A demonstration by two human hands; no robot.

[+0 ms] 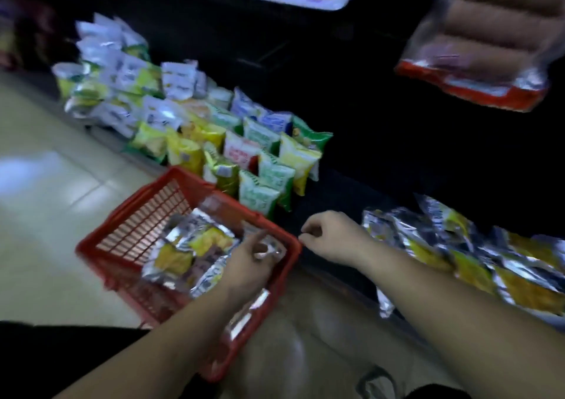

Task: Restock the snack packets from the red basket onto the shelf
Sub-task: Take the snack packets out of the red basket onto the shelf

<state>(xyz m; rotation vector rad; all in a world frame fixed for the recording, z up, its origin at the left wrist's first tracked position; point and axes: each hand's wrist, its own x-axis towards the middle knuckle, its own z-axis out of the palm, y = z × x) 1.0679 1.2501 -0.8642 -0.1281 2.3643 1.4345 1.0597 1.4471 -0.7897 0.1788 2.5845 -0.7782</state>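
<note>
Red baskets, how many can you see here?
1: the red basket sits on the floor by the shelf, left hand reaching inside it. Others may be out of frame.

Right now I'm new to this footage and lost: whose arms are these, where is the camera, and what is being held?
There is one picture, from a camera worn on a person's head, looking down at their bare arms. The left hand reaches into the red basket on the floor and seems to pinch one of the packets there; blur hides the grip. The right hand hovers loosely curled beside the basket, holding nothing visible. Snack bags stand on the low shelf, with foil packets lying to the right.
</note>
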